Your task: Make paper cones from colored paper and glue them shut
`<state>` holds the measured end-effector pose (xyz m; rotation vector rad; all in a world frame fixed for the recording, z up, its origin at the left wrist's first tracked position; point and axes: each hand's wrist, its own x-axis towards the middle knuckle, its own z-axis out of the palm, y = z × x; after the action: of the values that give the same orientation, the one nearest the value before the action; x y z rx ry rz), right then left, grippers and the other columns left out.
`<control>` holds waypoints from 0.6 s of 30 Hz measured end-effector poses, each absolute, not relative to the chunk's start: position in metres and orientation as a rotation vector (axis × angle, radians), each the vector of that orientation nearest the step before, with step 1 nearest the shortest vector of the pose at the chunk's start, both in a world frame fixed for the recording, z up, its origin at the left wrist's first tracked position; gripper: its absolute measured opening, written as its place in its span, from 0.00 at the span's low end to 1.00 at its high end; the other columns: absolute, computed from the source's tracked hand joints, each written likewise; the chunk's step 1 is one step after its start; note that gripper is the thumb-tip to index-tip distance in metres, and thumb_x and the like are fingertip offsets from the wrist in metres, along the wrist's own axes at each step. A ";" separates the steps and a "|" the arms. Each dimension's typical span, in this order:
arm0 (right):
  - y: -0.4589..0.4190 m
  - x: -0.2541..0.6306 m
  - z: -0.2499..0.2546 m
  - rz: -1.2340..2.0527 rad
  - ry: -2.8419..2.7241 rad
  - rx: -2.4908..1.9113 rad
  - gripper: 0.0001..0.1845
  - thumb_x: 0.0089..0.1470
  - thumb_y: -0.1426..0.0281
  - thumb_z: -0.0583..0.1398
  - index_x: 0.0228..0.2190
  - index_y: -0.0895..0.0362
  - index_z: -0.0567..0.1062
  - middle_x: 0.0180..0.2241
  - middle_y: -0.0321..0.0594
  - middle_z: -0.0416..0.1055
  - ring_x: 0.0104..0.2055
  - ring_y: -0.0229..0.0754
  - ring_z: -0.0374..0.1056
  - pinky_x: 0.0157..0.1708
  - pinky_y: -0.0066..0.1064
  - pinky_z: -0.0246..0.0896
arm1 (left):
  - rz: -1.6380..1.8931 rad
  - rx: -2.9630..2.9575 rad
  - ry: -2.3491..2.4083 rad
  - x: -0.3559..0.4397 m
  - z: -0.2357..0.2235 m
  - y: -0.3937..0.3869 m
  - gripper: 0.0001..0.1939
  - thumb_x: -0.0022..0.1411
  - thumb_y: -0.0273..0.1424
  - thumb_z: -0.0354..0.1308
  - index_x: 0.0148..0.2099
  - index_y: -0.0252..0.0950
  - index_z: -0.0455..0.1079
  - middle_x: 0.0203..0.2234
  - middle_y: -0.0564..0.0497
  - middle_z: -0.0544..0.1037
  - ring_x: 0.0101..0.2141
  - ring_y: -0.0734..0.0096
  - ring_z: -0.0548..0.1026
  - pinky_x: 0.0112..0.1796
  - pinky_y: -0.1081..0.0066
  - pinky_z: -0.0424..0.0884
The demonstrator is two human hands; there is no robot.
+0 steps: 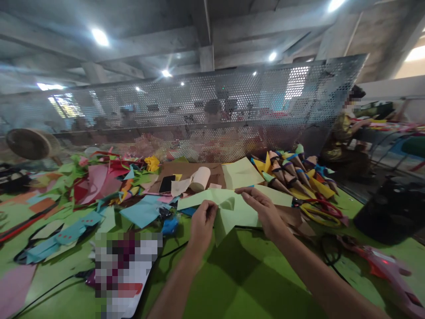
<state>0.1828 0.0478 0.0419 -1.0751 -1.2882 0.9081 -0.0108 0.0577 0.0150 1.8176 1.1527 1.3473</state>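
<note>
Between my hands, a sheet of pale green paper (239, 216) is creased, with part of it hanging down in a point above the green table. My left hand (202, 221) pinches the paper's near left edge between thumb and fingers. On the other side, my right hand (262, 208) grips the paper, its index finger reaching along the top surface. The palm and some fingertips of this hand are hidden. Just behind, another pale green sheet (244, 173) lies beside a roll of cream paper (201, 178).
Coloured paper scraps (99, 179) heap at the left. Several paper cones (292, 173) stack at the back right, near yellow-handled scissors (320, 212). A pink glue gun (387, 266) lies right, by a black container (392, 210). A phone (167, 183) and perforated metal screen (199, 106) stand beyond.
</note>
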 end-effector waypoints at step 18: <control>0.046 0.172 0.026 0.587 -1.744 -1.172 0.06 0.54 0.67 0.60 0.32 0.54 0.78 0.33 0.39 0.77 0.37 0.46 0.71 0.38 0.35 0.64 | 1.198 1.655 0.976 -0.005 0.014 0.056 0.18 0.60 0.39 0.61 0.49 0.35 0.72 0.41 0.46 0.79 0.40 0.63 0.75 0.41 0.68 0.70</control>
<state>0.1721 0.0465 0.0261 -1.1721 -1.7445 0.5870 -0.0049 0.0557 0.0140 1.6548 0.9755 1.1979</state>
